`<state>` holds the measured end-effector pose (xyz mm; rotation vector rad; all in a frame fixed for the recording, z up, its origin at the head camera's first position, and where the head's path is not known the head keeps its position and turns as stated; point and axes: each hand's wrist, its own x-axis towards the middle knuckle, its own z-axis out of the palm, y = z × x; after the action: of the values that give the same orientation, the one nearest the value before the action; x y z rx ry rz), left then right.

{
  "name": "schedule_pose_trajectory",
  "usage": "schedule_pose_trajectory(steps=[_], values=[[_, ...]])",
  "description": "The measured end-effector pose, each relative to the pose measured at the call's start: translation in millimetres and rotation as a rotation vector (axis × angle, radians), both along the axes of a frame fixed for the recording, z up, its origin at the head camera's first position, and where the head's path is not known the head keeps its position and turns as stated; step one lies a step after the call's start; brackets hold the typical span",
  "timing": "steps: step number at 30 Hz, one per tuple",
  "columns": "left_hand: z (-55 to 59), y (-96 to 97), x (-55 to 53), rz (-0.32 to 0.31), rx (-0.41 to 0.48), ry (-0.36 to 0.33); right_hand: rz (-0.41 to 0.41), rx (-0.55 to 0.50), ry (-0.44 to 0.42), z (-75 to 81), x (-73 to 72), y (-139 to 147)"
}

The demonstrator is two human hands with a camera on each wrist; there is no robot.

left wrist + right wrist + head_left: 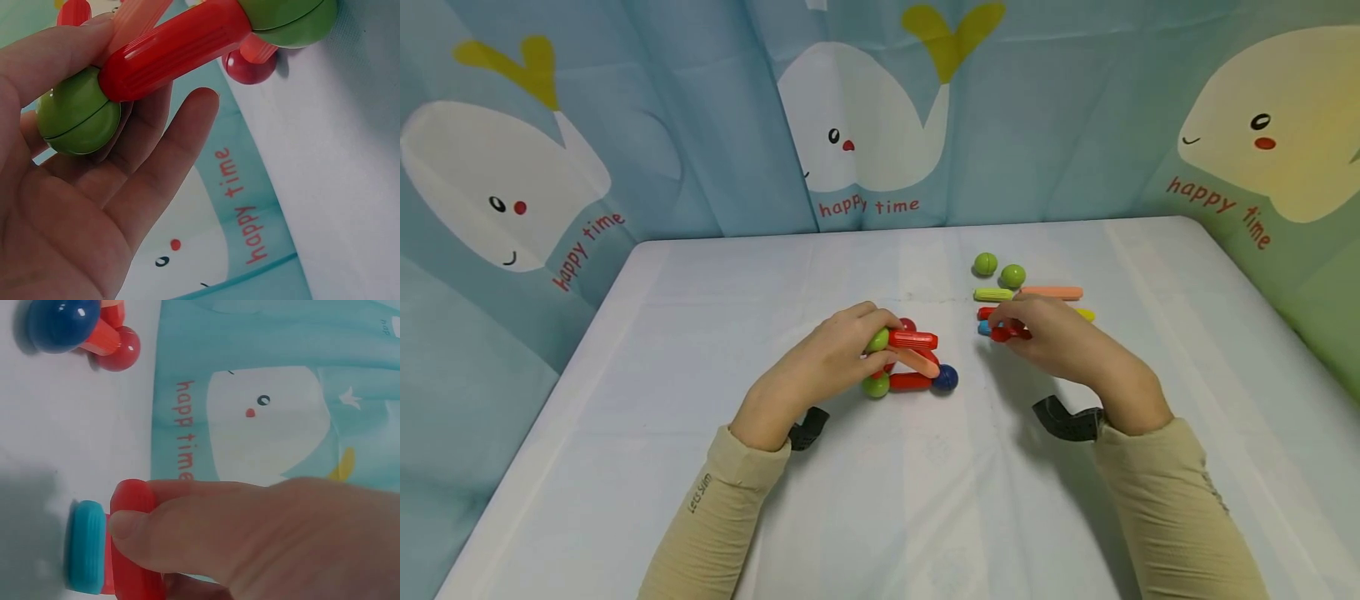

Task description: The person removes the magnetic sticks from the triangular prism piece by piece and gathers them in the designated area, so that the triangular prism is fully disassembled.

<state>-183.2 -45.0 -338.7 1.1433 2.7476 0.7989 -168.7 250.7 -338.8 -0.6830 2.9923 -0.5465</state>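
My left hand [831,354] grips a built frame of toy rods and balls at its near left corner. Thumb and fingers are around a green ball [78,112], which joins a red rod [175,50]. Also in the frame are an orange rod [919,363], a dark blue ball [945,378], a red ball [119,349] and another green ball [876,385]. To the right, my right hand [1063,342] pinches a loose red rod [136,569] between thumb and fingers. Close beside that rod lies a blue rod [87,547].
Two loose green balls [985,264] sit behind the right hand. Near them lie a lime rod [992,294], an orange rod [1054,292], another red rod [986,313] and a yellow piece [1086,315] partly hidden by the hand. A whale-print curtain [715,125] borders the white table [715,333].
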Motion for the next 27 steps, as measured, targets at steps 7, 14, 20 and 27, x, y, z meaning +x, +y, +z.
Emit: schedule_pose_trajectory(steps=[7,14,20,27], values=[[-0.4,0.1,-0.5,0.001,-0.007,0.002,-0.031,0.035,-0.019,-5.4,-5.6,-7],[-0.4,0.8,-1.0,0.003,-0.013,0.005,-0.047,0.049,-0.024,-11.2,-9.2,-10],[-0.7,1.0,-1.8,0.001,-0.017,0.0,-0.068,0.072,-0.019,-17.3,-11.0,-11],[-0.8,0.3,-1.3,-0.003,-0.01,0.007,-0.084,0.112,-0.022,-23.0,-12.7,-12]])
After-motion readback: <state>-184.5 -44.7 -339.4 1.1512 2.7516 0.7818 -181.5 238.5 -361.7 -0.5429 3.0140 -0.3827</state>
